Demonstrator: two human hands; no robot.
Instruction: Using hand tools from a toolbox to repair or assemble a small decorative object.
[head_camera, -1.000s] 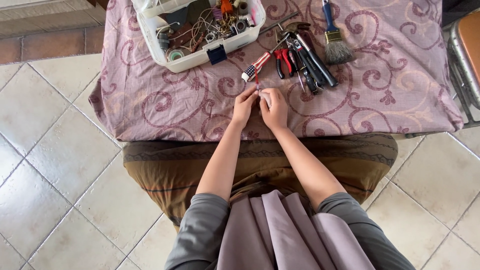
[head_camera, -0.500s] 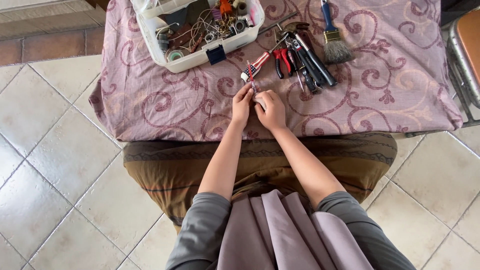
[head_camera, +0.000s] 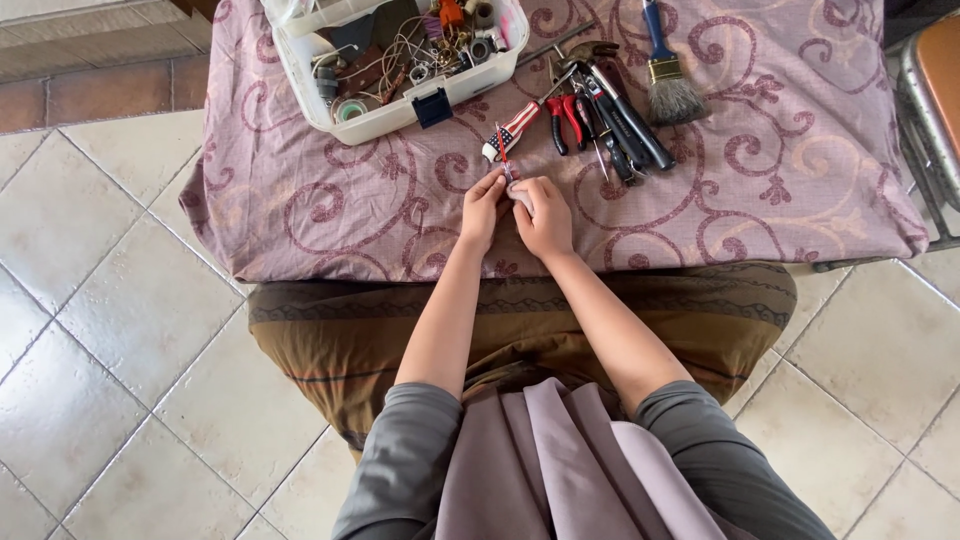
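Together, left hand (head_camera: 484, 205) and right hand (head_camera: 545, 212) pinch a small thin tool (head_camera: 505, 160) (red-tipped) over the tablecloth (head_camera: 300, 200).

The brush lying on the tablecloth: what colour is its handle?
Blue, with a metal band and grey-brown bristles; the brush shows in the head view, the only one.

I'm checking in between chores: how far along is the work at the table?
Laid out: pliers, dark-handled tools and a brush beside the open parts box. In hand: left hand and right hand pinch a thin red piece. No finished piece shows.
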